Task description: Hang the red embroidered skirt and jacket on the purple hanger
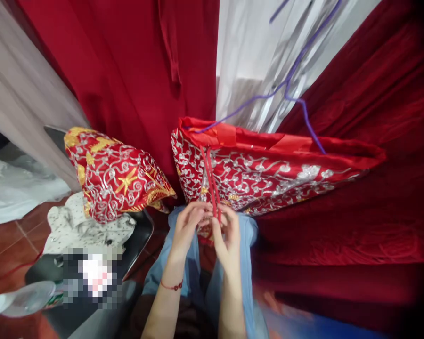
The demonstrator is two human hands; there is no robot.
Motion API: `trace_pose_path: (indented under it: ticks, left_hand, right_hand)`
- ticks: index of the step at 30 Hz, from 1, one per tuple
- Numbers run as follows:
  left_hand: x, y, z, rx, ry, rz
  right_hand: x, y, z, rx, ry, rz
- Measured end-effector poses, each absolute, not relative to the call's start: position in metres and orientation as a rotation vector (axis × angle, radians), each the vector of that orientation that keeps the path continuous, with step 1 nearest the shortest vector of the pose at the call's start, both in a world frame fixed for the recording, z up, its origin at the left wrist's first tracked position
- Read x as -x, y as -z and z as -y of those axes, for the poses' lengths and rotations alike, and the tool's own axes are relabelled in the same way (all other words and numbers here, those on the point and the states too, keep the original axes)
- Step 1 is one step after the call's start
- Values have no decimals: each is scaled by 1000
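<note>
Red drapes behind silver-embroidered red garment (254, 174)

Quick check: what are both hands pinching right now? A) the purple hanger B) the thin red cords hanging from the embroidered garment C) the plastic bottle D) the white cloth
B: the left hand and right hand meet on the red cords that hang from the embroidered garment.

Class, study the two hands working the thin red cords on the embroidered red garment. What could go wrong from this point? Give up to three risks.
1. Both the left hand and right hand pinch the thin red cords; these might tangle or slip loose.
2. The embroidered garment hangs on a purple hanger; pulling down could drag it off.
3. The raised silver stitching may snag on fingers.
</note>
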State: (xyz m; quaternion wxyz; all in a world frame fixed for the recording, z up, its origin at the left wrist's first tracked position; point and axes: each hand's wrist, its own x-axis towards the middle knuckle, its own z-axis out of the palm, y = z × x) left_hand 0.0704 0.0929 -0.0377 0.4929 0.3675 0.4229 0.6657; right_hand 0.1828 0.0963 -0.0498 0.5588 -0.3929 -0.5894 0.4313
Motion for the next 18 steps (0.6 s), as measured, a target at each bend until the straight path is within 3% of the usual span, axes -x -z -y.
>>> trace_pose_path:
  ticks: [6,12,18]
  left_hand:
    - [-77,43,-100,-864,-1623,-1171]
    - [-67,52,-107,-969,-1716,-1323]
    - [-62,47,-103,-1096,-1592,-1322]
  right_hand:
    - [-189,58,-105,977,-1191,1397]
    - [-193,57,-110,926,-1120,1449]
    - [-190,58,-114,836,-1137,1650]
